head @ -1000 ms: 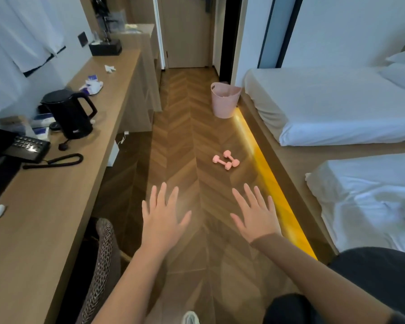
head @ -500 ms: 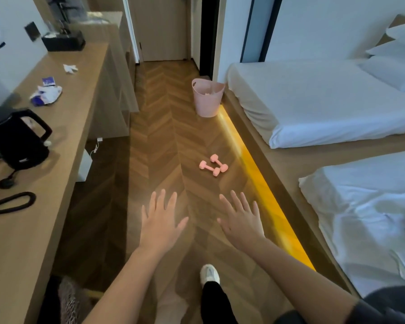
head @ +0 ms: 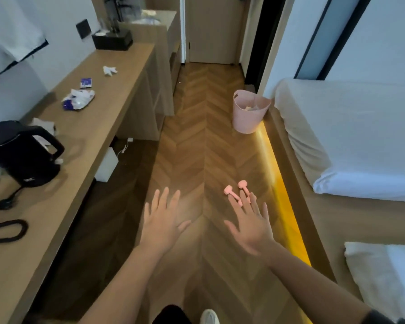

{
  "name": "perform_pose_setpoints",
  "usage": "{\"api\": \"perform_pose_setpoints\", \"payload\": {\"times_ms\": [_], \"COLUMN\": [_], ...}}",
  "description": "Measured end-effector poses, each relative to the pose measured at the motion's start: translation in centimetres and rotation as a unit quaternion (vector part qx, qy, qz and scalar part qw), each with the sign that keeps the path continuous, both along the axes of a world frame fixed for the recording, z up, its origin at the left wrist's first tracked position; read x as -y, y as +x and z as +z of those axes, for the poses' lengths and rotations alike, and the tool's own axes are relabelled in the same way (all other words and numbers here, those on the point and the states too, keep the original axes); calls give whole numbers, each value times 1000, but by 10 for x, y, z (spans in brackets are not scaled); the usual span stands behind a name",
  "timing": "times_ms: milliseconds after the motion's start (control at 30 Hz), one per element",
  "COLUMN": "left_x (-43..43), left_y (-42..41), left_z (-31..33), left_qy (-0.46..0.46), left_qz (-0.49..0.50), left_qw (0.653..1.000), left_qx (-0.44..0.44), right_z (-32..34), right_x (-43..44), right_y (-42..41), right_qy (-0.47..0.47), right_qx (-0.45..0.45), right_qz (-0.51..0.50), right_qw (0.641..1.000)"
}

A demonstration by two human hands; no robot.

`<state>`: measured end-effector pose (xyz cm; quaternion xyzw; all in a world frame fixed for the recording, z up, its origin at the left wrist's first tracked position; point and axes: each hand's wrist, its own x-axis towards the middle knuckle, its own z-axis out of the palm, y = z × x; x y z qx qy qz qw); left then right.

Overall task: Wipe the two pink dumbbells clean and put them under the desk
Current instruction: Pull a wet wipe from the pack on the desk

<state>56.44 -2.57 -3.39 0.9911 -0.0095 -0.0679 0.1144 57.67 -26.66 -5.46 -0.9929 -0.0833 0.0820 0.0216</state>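
Note:
Two small pink dumbbells (head: 234,189) lie side by side on the wooden floor near the lit edge of the bed platform. My right hand (head: 251,222) is stretched out with fingers spread, and its fingertips cover the near ends of the dumbbells in the picture; it holds nothing. My left hand (head: 162,218) is also spread flat and empty, to the left of the dumbbells over bare floor. The long wooden desk (head: 84,127) runs along the left wall, with dark open space under it.
A black kettle (head: 21,155), a wipes pack (head: 78,101), a crumpled tissue (head: 109,70) and a black tissue box (head: 112,39) sit on the desk. A pink bin (head: 249,113) stands by the bed (head: 351,136). A white box (head: 107,166) is under the desk.
I have walked forward along the room. The dumbbells are now much closer, right at my right hand's fingertips. Both hands stay spread and empty.

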Motion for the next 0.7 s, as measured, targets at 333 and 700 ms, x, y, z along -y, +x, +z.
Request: {"api": "perform_pose_setpoints", "payload": {"times_ms": [333, 700], "left_x": [-64, -142], "left_y": [141, 357], "left_z": [-22, -2], "left_qy": [-32, -28], "left_qz": [57, 76], "left_qw": [998, 997], "left_qx": [10, 7], "right_z": [-16, 11], "right_x": [-49, -135], "right_y": [171, 369], "right_qy": [7, 17], "right_qx": [-28, -32], "right_qz": [52, 73], "right_qw": [998, 997]}}
